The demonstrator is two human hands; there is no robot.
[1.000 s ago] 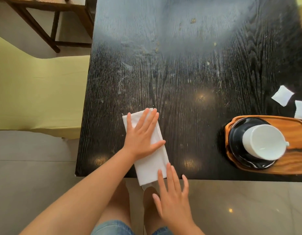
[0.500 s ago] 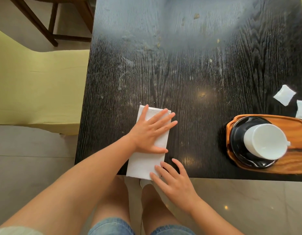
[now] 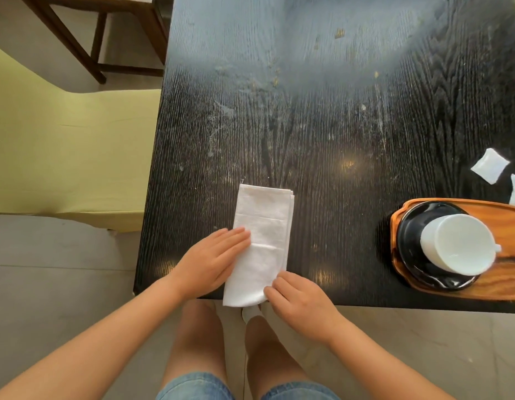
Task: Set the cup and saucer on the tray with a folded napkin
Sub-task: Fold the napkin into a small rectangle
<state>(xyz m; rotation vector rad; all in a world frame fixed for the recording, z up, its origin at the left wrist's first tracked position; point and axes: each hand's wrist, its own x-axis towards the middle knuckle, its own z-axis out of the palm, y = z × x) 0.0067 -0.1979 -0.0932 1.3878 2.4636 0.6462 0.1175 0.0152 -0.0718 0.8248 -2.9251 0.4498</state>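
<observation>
My left hand (image 3: 214, 262) lies flat, fingers together, on the folded napkin (image 3: 262, 241) at the table's (image 3: 337, 125) near edge. Right hand (image 3: 303, 303) pinches its near right corner. Cup (image 3: 459, 243) sits on saucer (image 3: 409, 249) on tray (image 3: 504, 284), near right edge.

White linen, black grain and amber wood before us

We see a plain white napkin (image 3: 262, 241) on a black table (image 3: 322, 125) streaked with pale wood grain and a greyish haze, a white cup (image 3: 459, 243) on a glossy black saucer (image 3: 412, 255), and an orange-brown tray (image 3: 501, 284) with darker grain bands. Two white paper scraps (image 3: 489, 169) lie beyond it. We also note a pale yellow-green seat (image 3: 71, 157), a dark brown chair frame (image 3: 97, 33), beige floor tiles (image 3: 48, 269) and blue denim shorts (image 3: 198, 388).
</observation>
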